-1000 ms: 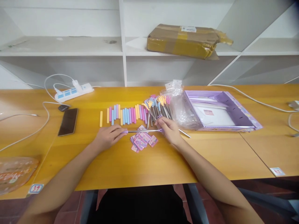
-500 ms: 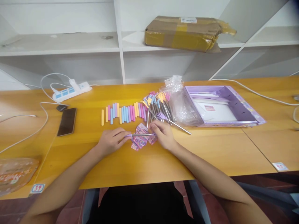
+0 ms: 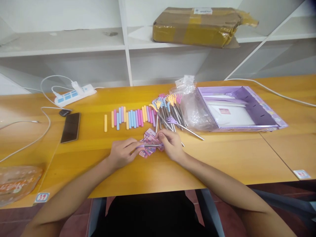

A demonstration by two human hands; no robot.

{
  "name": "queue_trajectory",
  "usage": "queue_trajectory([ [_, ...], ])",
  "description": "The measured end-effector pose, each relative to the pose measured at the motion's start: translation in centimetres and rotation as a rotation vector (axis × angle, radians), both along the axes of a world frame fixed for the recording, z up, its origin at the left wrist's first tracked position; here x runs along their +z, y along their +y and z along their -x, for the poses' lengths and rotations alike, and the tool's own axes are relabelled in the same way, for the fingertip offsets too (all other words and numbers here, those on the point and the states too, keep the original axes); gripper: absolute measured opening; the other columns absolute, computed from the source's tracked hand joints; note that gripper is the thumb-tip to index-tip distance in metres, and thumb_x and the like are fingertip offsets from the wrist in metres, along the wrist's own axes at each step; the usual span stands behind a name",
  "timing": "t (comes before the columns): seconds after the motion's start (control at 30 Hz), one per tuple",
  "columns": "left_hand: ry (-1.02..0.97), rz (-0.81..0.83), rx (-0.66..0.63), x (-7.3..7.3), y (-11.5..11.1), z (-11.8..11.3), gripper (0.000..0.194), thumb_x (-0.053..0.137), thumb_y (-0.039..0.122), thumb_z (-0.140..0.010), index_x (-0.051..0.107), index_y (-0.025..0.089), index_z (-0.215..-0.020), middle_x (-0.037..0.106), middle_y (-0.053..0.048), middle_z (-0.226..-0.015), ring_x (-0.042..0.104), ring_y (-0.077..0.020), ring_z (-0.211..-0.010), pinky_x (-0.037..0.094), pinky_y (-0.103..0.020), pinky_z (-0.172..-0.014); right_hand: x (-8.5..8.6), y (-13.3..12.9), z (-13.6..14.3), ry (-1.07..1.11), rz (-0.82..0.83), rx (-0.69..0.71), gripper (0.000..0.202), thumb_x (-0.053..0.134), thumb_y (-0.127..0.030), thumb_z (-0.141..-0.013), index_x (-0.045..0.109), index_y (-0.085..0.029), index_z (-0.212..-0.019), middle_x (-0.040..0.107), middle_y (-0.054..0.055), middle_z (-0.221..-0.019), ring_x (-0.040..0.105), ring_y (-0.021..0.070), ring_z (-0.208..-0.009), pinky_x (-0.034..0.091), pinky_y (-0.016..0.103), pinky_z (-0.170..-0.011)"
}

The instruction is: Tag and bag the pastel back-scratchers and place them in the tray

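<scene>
The left hand (image 3: 124,152) is clamped on one end of a metal rod (image 3: 151,145), the right hand (image 3: 171,144) on the other, over cards (image 3: 149,132) midway between the front and back edges of the table (image 3: 140,177). Nearer the back edge lie coloured sticks (image 3: 134,118), claw-headed rods (image 3: 163,104) and a purple tray (image 3: 261,108).

From the wearer's head I look forward and down, near the bare left hand (image 3: 123,152) and bare right hand (image 3: 171,145) mid-frame, facing white panelled shelving (image 3: 74,39) up top.
</scene>
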State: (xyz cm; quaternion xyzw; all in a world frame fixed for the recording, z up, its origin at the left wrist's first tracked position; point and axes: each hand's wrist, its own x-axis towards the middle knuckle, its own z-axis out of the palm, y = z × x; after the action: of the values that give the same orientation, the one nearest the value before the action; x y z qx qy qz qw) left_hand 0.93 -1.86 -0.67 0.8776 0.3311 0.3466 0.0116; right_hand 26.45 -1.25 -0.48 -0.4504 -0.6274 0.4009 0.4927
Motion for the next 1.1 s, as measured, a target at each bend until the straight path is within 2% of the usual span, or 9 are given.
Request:
queue_trajectory([
  [0.33,0.004,-0.058,0.028,-0.4,-0.3,-0.7,0.013,0.072,0.033,-0.104,0.080,0.023,-0.109,0.083,0.000,-0.090,0.076,-0.0114,-0.074,0.048,-0.025,-0.062,-1.2,0.0,0.1,-0.074,0.023,0.029,0.040,0.050,-0.042,-0.108,0.069,-0.020,-0.081,0.068,0.003,-0.073,0.063,0.0162,-0.066,0.047,0.026,-0.057],
  [0.5,0.008,0.153,0.017,-0.7,1.0,-0.6,0.022,0.066,0.038,-0.107,0.081,0.023,-0.109,0.083,-0.002,-0.096,0.076,-0.0127,-0.082,0.050,-0.025,-0.068,-1.2,1.7,-1.1,-0.221,-0.016,0.104,0.033,0.052,-0.043,-0.109,0.070,-0.020,-0.094,0.069,0.002,-0.078,0.062,0.0162,-0.067,0.048,0.028,-0.063],
  [0.57,-0.004,0.317,0.060,0.0,1.9,-0.2,0.028,0.063,0.042,-0.109,0.081,0.022,-0.106,0.082,-0.003,-0.097,0.075,-0.0142,-0.085,0.051,-0.026,-0.073,-0.5,2.7,-1.8,-0.300,-0.138,0.109,0.025,0.059,-0.043,-0.106,0.068,-0.020,-0.108,0.070,0.004,-0.092,0.066,0.0194,-0.081,0.053,0.031,-0.074],
  [0.63,0.015,0.462,0.133,1.3,2.7,0.5,0.034,0.059,0.047,-0.110,0.080,0.022,-0.101,0.081,-0.002,-0.093,0.073,-0.0151,-0.081,0.050,-0.027,-0.073,0.3,3.3,-2.2,-0.434,-0.296,0.162,0.031,0.068,-0.044,-0.103,0.064,-0.020,-0.122,0.068,0.009,-0.111,0.067,0.0239,-0.100,0.055,0.036,-0.086],
  [0.73,0.163,0.548,0.162,3.4,3.1,1.8,0.039,0.052,0.050,-0.112,0.077,0.022,-0.100,0.080,-0.001,-0.092,0.070,-0.0164,-0.079,0.046,-0.027,-0.070,1.4,3.2,-2.5,-0.769,-0.449,0.285,0.024,0.063,-0.036,-0.108,0.062,-0.019,-0.124,0.065,0.013,-0.119,0.068,0.0242,-0.103,0.055,0.034,-0.084],
  [0.8,0.326,0.493,0.136,4.6,2.4,2.2,0.039,0.048,0.048,-0.113,0.073,0.020,-0.102,0.078,-0.003,-0.097,0.071,-0.0183,-0.084,0.045,-0.028,-0.069,2.0,2.5,-2.3,-1.021,-0.488,0.330,0.014,0.053,-0.021,-0.111,0.063,-0.017,-0.120,0.067,0.011,-0.111,0.068,0.0210,-0.089,0.051,0.030,-0.073],
  [0.9,0.541,0.324,0.146,5.5,0.3,1.6,0.036,0.044,0.042,-0.115,0.068,0.018,-0.103,0.074,-0.006,-0.096,0.070,-0.0204,-0.085,0.046,-0.029,-0.069,2.8,0.9,-2.1,-1.249,-0.542,0.358,0.021,0.051,-0.007,-0.106,0.064,-0.014,-0.121,0.069,0.011,-0.106,0.066,0.0201,-0.083,0.045,0.029,-0.066],
  [1.0,0.625,0.217,0.210,5.4,-2.4,0.4,0.027,0.050,0.037,-0.112,0.066,0.016,-0.104,0.072,-0.008,-0.095,0.070,-0.0230,-0.088,0.049,-0.030,-0.070,3.5,-0.9,-1.9,-1.279,-0.617,0.327,0.020,0.051,-0.007,-0.106,0.064,-0.013,-0.121,0.069,0.011,-0.104,0.067,0.0210,-0.084,0.044,0.030,-0.065],
  [1.1,0.621,0.195,0.270,4.6,-4.6,-0.7,0.018,0.055,0.029,-0.107,0.066,0.015,-0.106,0.073,-0.010,-0.096,0.072,-0.0249,-0.089,0.051,-0.031,-0.069,3.4,-2.8,-1.4,-1.247,-0.681,0.297,0.020,0.050,-0.006,-0.106,0.064,-0.014,-0.118,0.070,0.010,-0.102,0.066,0.0209,-0.083,0.043,0.031,-0.063],
])
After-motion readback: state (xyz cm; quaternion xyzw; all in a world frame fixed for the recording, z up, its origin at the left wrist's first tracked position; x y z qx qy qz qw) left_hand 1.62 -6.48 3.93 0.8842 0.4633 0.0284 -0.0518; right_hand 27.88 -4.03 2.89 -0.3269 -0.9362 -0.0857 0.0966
